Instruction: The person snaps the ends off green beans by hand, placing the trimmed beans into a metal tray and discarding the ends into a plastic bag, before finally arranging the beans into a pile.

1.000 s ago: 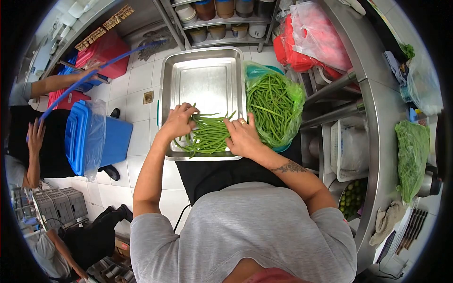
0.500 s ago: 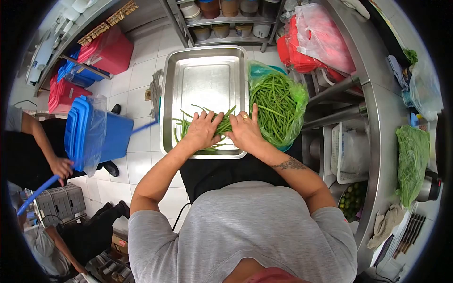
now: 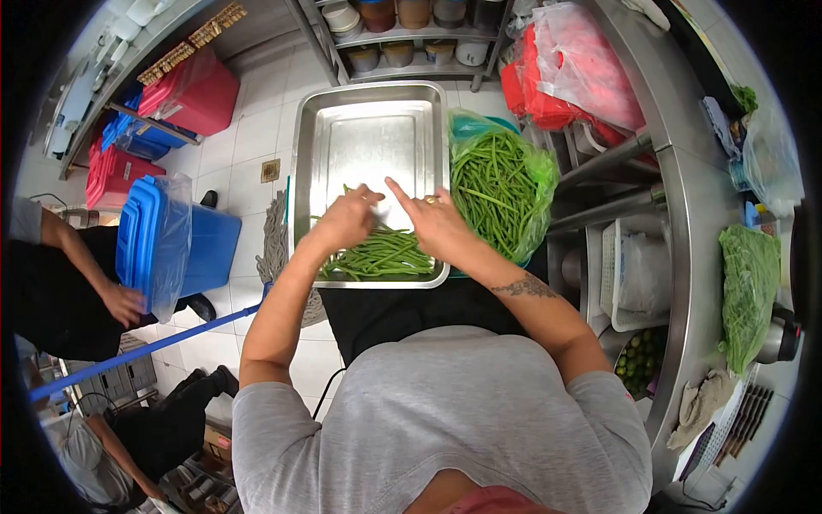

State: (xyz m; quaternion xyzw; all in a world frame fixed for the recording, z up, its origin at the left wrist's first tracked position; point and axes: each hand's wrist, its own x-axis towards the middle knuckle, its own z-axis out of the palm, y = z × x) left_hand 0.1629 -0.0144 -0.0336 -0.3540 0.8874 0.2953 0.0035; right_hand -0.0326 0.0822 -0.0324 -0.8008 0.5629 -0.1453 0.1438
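Observation:
A large steel tray lies in front of me, with cut green beans heaped along its near side. My left hand is over the left part of the heap, its fingers curled, with a piece of bean showing at the fingertips. Over the heap's right part is my right hand, index finger stretched out and the other fingers bent; nothing shows in it. Right of the tray, long green beans fill a bag-lined green container.
Two people work at the left, near a blue bin. A mop with a blue handle stands left of the tray. Tubs fill a shelf at the back. A steel counter runs along the right.
My hands have lifted off the beans and drawn back from flat to bent fingers. The beans lie gathered nearer the tray's front edge. The mop has come closer to the tray.

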